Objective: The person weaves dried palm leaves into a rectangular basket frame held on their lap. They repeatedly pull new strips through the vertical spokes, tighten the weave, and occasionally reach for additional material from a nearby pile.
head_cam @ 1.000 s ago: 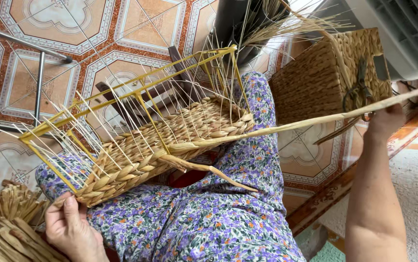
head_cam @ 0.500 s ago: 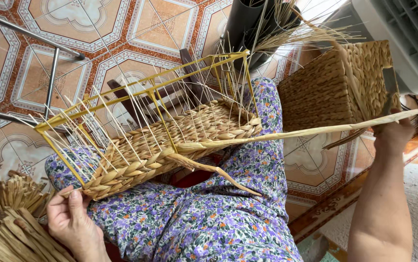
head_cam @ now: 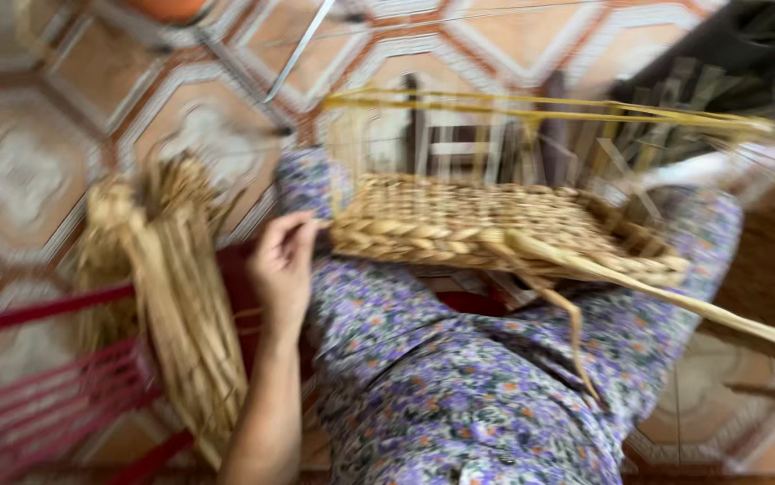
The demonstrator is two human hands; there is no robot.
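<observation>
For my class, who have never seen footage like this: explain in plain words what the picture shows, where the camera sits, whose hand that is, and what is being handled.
The camera is worn on a person's head and looks down at their lap, so the view is blurred by movement. The person sits in flowered clothing above a patterned tile floor. Across the lap rests a half-woven basket of plaited straw on a yellow wire frame. The left hand touches the basket's near corner. A long loose strand runs off to the right; the right hand is out of view. Beside the left arm lies a bundle of dried straw on a red rack.
</observation>
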